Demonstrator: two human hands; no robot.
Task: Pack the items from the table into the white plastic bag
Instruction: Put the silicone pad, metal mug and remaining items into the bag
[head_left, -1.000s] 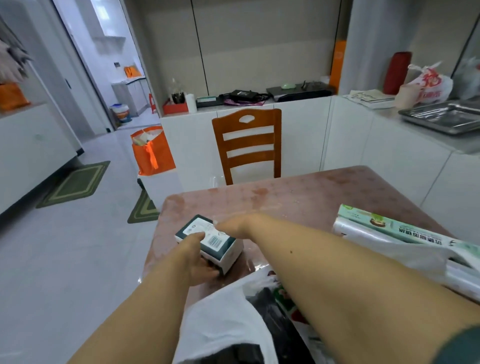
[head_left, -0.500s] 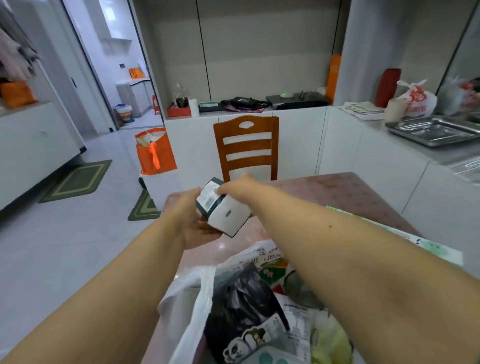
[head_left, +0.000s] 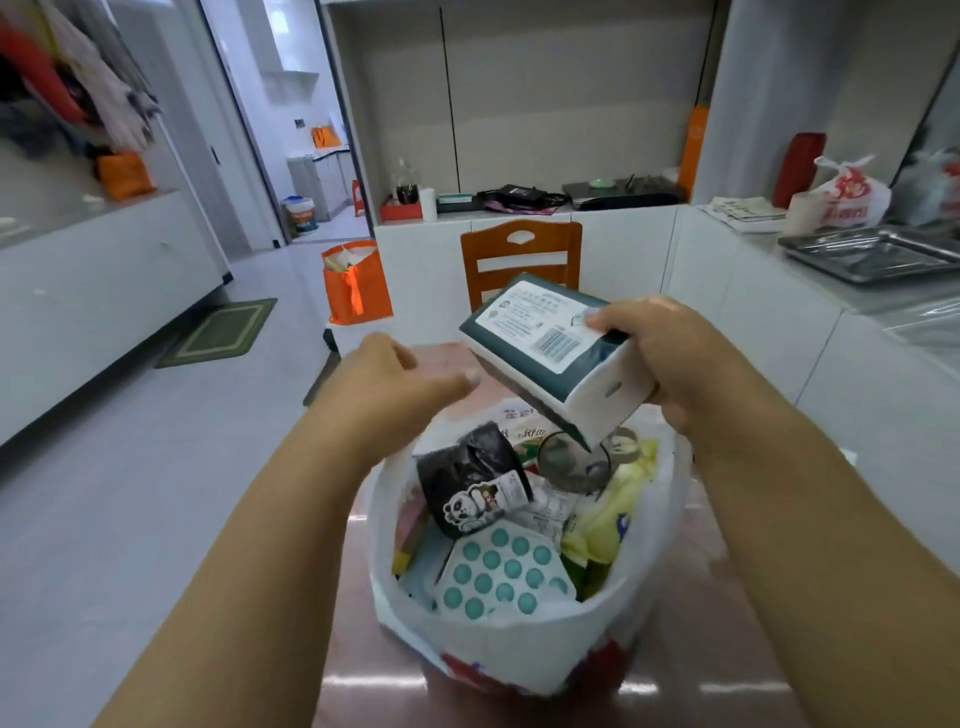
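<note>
My right hand (head_left: 670, 358) grips a white and dark green tissue pack (head_left: 550, 358), tilted, in the air over the far side of the white plastic bag (head_left: 509, 654). The bag stands open on the reddish table (head_left: 717, 680) in front of me. Inside it lie a black roll with a panda label (head_left: 472, 483), a pack with teal dots (head_left: 498, 577), a yellow packet (head_left: 608, 525) and other goods. My left hand (head_left: 389, 395) hovers just left of the pack above the bag's left rim, fingers extended, holding nothing.
A wooden chair (head_left: 519, 260) stands behind the table. An orange bag (head_left: 356, 283) sits on the floor at the left. White counters run along the right with a metal tray (head_left: 872, 254) and a red-printed plastic bag (head_left: 847, 195).
The tissue pack was lifted from the table and carried toward me over the bag. My left hand has let go of it; only my right hand holds it now.
</note>
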